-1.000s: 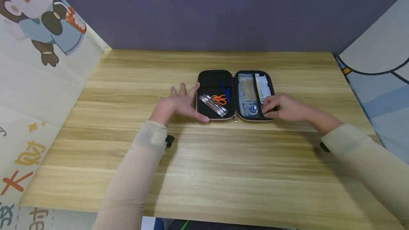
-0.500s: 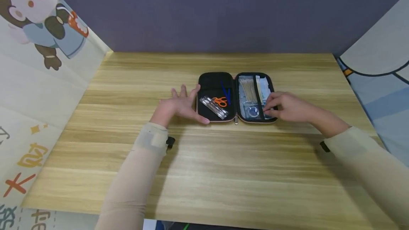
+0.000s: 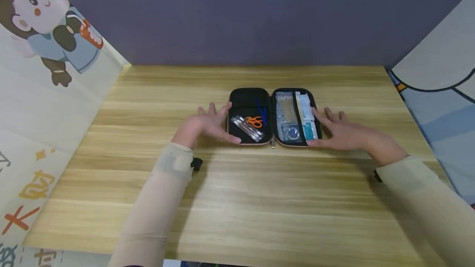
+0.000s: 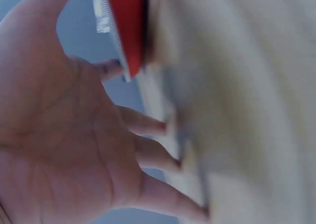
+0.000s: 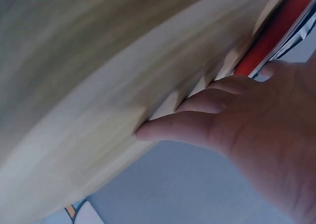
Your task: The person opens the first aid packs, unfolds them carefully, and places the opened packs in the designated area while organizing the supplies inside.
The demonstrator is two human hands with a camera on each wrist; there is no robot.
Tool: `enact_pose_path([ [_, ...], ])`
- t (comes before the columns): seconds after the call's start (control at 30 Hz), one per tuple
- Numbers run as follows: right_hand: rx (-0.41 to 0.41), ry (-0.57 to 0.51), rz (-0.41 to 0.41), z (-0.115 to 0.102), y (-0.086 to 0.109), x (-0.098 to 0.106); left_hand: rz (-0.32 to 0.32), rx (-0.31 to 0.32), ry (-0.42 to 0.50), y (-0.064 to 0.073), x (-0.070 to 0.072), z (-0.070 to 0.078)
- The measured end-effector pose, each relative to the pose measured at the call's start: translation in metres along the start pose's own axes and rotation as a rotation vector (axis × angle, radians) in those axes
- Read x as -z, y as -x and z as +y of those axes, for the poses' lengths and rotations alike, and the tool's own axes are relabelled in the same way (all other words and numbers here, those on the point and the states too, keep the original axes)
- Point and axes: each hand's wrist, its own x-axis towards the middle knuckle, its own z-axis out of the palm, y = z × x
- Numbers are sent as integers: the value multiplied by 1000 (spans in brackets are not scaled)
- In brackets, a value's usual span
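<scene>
A zippered case (image 3: 246, 96), black inside and red outside, lies unfolded on the table. My left hand (image 3: 205, 129) has its fingers spread, with thumb and index finger touching the case's left edge. At the opposite edge my right hand (image 3: 345, 135) rests likewise, fingers extended. In the left half lie orange-handled scissors (image 3: 255, 122), a blue forked item like tweezers (image 3: 262, 114) and a clear-wrapped bundle (image 3: 247, 129). The right half holds cotton swabs (image 3: 287, 108), a bagged round item (image 3: 292, 133), white-and-blue packets (image 3: 306, 107) and a teal-and-white packet (image 3: 311, 131) by a black strap (image 3: 299, 116).
The wooden table (image 3: 259, 201) extends around the case. A dark blue-grey panel (image 3: 252, 15) stands behind it. Printed cloth (image 3: 26, 114) hangs at the left, and another printed cloth (image 3: 438, 127) at the right. The zipper pull (image 3: 273, 143) hangs at the case's front.
My right hand has let go inside the right half and drawn back to its outer edge, fingers now spread. The teal-and-white packet there is uncovered. My left hand has stayed in place.
</scene>
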Motion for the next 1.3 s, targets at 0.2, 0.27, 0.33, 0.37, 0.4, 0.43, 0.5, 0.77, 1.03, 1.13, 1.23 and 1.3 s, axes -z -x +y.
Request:
enact_pose_path([
  [0.2,-16,-49,-15,2,-1,-3,147,-144,-41,-3,4,13],
  [0.27,-17,-65,-18,2,0,-3,185,-250,-96,-3,1,22],
  [0.33,-20,-74,-25,3,0,-3,211,-361,-163,-3,-1,29],
  [0.37,-19,-78,-29,3,0,-3,223,-420,-193,-3,-3,32],
  [0.4,-18,-77,-32,3,0,-3,234,-471,-217,-3,-5,35],
  [0.43,-15,-76,-37,3,0,-3,250,-513,-234,-4,-6,36],
  [0.5,-13,-74,-43,2,0,-3,298,-567,-254,-5,-8,38],
  [0.77,-9,-93,-52,2,2,-1,380,-603,-217,-14,-8,31],
  [1.03,-7,-101,-44,-2,4,2,351,-675,-118,-13,-3,31],
  [1.13,-11,-96,-42,-3,4,2,330,-657,-53,-10,2,32],
  [1.23,-14,-99,-45,-2,4,2,297,-628,0,-7,6,34],
  [1.3,-15,-100,-45,-2,4,1,261,-628,11,-6,5,36],
])
